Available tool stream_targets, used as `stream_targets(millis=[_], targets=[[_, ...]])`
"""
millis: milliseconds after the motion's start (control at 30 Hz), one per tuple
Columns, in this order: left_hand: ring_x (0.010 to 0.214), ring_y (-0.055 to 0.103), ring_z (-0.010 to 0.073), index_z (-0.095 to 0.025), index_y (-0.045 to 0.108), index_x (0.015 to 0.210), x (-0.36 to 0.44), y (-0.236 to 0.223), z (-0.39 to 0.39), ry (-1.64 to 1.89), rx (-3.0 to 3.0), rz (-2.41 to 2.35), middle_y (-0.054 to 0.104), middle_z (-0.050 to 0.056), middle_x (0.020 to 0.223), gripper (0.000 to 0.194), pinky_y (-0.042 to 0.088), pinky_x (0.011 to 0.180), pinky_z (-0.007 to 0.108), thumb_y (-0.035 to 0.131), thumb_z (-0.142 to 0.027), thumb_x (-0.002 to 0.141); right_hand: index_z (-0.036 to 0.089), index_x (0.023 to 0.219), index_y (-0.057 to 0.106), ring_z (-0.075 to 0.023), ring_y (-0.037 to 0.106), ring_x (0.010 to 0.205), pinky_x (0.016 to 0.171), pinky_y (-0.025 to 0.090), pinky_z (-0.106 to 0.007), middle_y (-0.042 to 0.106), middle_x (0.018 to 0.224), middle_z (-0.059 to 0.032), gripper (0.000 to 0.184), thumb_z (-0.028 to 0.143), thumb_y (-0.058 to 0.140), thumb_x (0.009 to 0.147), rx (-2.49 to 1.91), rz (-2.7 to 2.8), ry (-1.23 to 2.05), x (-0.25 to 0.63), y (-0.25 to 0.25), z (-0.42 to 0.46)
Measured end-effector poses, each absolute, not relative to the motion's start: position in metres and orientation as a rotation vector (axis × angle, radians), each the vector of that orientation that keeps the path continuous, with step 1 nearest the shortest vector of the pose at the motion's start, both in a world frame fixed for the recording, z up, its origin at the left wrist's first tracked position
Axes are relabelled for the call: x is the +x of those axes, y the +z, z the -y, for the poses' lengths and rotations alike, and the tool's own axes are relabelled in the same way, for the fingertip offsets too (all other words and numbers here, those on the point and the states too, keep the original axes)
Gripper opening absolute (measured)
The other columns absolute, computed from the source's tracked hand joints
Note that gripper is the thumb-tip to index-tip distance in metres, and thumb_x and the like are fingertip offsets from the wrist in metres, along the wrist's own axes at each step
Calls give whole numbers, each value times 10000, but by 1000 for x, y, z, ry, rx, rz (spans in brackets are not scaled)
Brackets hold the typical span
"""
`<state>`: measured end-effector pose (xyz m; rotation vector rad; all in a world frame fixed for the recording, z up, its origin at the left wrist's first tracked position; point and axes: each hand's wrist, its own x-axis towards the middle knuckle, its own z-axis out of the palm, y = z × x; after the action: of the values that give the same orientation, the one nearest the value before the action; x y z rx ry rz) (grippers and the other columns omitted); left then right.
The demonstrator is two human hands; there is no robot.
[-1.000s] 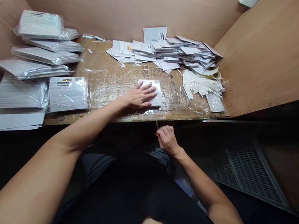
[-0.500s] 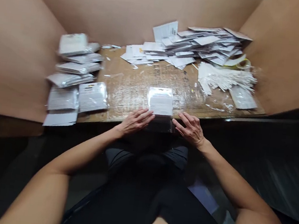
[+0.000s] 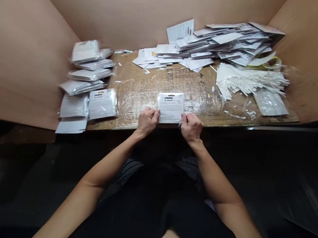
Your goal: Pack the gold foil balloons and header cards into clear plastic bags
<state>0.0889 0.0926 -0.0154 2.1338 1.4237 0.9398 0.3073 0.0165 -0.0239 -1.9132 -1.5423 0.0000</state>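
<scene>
A clear plastic bag with a white printed card inside [image 3: 171,107] lies flat at the table's front edge, its hang hole at the far side. My left hand [image 3: 148,120] is closed at the bag's lower left side, thumb and fingers pinched on its edge. On the opposite side, my right hand [image 3: 191,127] pinches the lower right edge in the same way. The bag's clear flap is not visible; it seems folded under or hidden by the fingers.
Bagged cards stand in a stack [image 3: 90,74] at the left, with another bagged card [image 3: 103,103] beside it. At the back lies a heap of white cards [image 3: 229,42]. White strips [image 3: 247,81] and a clear packet [image 3: 271,103] lie at the right. Cardboard walls [image 3: 160,11] enclose the table.
Both hands went from loosely spread fingers to a closed pinch at the bag's sides. The clear flap that hung over the table edge no longer shows. The view shifted slightly.
</scene>
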Motion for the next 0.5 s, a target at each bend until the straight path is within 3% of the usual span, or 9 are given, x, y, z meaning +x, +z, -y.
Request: stream_targets(millis=[167,267,333,400,500], targets=[[663,633,208,-240,525,598,100,-7,-109,818,1899,-1546,585,26,613,444,475,730,350,612,-414,997,150,1126,683,-273,689,863,770,417,-343,744,1041,-172,281,307,454,1086,-2263,1448,179,299,5,-37],[540,623,172,-227,601,785,103,-1,-112,778,1490,-1484,652,-8,641,252,479,635,316,714,-399,931,110,1344,590,-350,716,910,820,460,-403,754,995,-208,419,411,441,1094,-2283,1358,354,304,15,-43],[537,641,175,-211,640,845,104,2,-108,715,1233,-1344,686,15,677,271,502,606,313,717,-455,932,125,1378,565,-381,717,939,834,484,-438,758,1012,-214,550,567,494,1058,-2184,1323,506,303,16,-46],[647,714,219,-187,686,847,103,2,-97,696,1060,-1188,724,72,727,419,563,657,343,672,-593,950,165,1333,582,-362,714,914,813,510,-436,759,987,-177,600,666,537,1006,-2004,1273,653,294,15,-48],[947,783,295,-164,757,1028,93,4,-80,874,1027,-1024,808,145,1010,571,624,853,405,727,-714,878,218,1289,574,-275,676,733,690,530,-383,734,862,-79,572,703,527,990,-1695,1132,825,276,17,-42]])
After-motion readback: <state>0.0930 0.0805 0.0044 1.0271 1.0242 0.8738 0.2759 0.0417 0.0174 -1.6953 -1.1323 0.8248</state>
